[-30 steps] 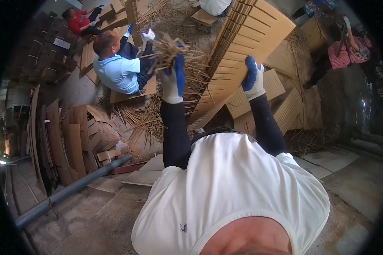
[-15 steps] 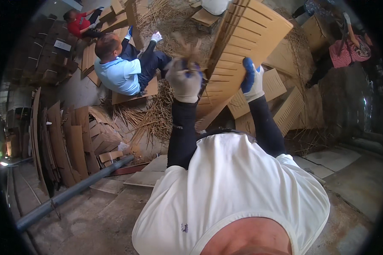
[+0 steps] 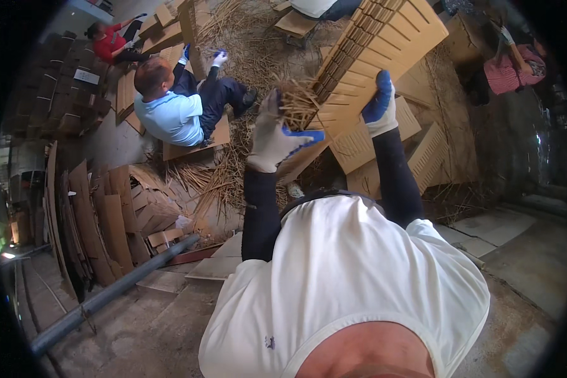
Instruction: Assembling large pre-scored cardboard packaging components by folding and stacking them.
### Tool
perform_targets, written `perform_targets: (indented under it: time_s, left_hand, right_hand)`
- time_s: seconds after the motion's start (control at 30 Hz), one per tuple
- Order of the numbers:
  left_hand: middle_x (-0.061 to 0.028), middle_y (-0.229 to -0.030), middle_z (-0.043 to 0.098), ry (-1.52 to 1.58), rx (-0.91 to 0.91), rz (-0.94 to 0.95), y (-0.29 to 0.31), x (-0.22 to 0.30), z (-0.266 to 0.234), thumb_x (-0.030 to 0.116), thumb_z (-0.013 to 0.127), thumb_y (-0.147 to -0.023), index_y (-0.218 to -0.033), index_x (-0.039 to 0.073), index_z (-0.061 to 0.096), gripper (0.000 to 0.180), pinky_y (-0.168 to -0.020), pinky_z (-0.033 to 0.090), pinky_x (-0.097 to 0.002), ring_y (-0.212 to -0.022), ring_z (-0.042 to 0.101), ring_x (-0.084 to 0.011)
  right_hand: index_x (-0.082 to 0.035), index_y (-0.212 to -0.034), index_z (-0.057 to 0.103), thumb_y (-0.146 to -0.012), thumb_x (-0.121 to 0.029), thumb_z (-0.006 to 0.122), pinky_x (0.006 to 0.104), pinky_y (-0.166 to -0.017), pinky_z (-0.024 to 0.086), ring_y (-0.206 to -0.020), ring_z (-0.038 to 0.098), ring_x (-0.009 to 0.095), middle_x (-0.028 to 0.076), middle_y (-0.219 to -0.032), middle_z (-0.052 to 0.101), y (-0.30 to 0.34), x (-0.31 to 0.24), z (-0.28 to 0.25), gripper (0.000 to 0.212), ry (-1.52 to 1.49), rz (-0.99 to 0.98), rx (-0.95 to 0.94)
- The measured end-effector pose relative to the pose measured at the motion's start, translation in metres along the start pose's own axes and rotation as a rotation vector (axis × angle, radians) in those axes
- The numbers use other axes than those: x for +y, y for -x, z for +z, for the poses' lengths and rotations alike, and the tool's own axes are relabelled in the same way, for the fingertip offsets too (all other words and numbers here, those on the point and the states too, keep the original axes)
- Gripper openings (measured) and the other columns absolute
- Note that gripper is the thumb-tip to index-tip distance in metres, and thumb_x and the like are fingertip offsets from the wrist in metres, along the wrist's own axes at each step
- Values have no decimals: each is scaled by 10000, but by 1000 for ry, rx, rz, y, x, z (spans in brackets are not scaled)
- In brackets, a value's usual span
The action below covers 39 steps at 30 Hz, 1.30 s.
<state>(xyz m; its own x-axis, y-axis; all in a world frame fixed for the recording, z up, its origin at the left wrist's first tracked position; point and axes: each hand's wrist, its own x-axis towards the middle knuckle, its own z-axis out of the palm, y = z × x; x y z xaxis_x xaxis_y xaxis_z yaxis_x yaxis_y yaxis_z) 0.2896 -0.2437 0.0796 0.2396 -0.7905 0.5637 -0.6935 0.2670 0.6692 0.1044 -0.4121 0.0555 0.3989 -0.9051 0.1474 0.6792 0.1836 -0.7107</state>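
Partly, the stack of slotted cardboard (image 3: 362,79) escapes view: its far end is cut off at the top edge toward one o'clock, and its near end slips behind the left hand (image 3: 269,140) at twelve. That hand, in a pale glove with blue on the thumb, is spread, thumb and fingers well apart, and a tuft of strips (image 3: 299,104) shows in the gap between them, beside the stack's ridged edge; whether the glove touches the tuft I cannot tell. Between one and two o'clock the right hand (image 3: 380,104) rests against the stack's broad face, blue fingers close together; whether it clamps the sheets cannot be made out. A box (image 3: 467,41) near two o'clock is dim, its contents unseen, and the dark bundles (image 3: 50,82) at ten are too shadowed to read beyond their blocky shape and pale straps. Thin, stiff, straw-coloured scraps (image 3: 236,170) litter the floor from ten to twelve. Flat slotted pieces (image 3: 365,148) lie at two, tan and smooth between their cuts. Tall, slightly curled sheets (image 3: 85,214) lean on edge at nine, above a round grey pipe (image 3: 116,283) at eight. A co-worker in light blue (image 3: 170,116) sits on cardboard at ten; another person (image 3: 315,6), at twelve, is cropped by the frame.
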Motion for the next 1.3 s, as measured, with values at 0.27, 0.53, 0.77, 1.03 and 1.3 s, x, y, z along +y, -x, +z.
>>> perform_targets:
  time_s: [0.27,0.53,0.77,1.03,1.3]
  left_hand:
    - [-96,-972,679,-91,-99,56,8,7,16,250,801,-663,-1089,107,624,483,-714,532,-394,-833,664,-307]
    - [-107,-934,688,-163,-111,156,0,1,0,246,811,-655,-1046,101,641,450,-715,531,-389,-828,667,-301]
    - [-104,-867,687,-144,-207,38,-25,20,-12,288,820,-666,-999,90,634,430,-678,529,-384,-768,667,-304]
    - [-88,-897,677,-442,-452,68,-53,66,-11,403,754,-696,-1073,149,647,467,-698,523,-396,-815,668,-287]
    - [-135,-1008,670,-189,-488,-19,-45,50,10,388,798,-704,-1149,71,597,582,-817,510,-377,-919,658,-294]
  right_hand:
    - [-21,-1302,483,-915,-375,620,370,-985,472,-1134,580,228,104,-1256,581,-3,-7,6,543,-168,-7,-122]
    - [-70,-1448,325,-918,-544,534,388,-1070,384,-1282,459,231,97,-1425,442,12,-7,-11,740,-114,141,-154]
    - [-91,-1493,244,-881,-678,453,420,-1119,300,-1353,367,243,100,-1489,355,27,40,-44,874,-236,38,-244]
    - [-74,-1417,356,-858,-577,603,426,-1048,419,-1231,507,259,109,-1373,491,47,43,0,792,-338,220,-63]
    - [-31,-1341,429,-896,-465,620,412,-982,481,-1123,587,248,128,-1256,569,44,36,-15,650,-402,167,-26]
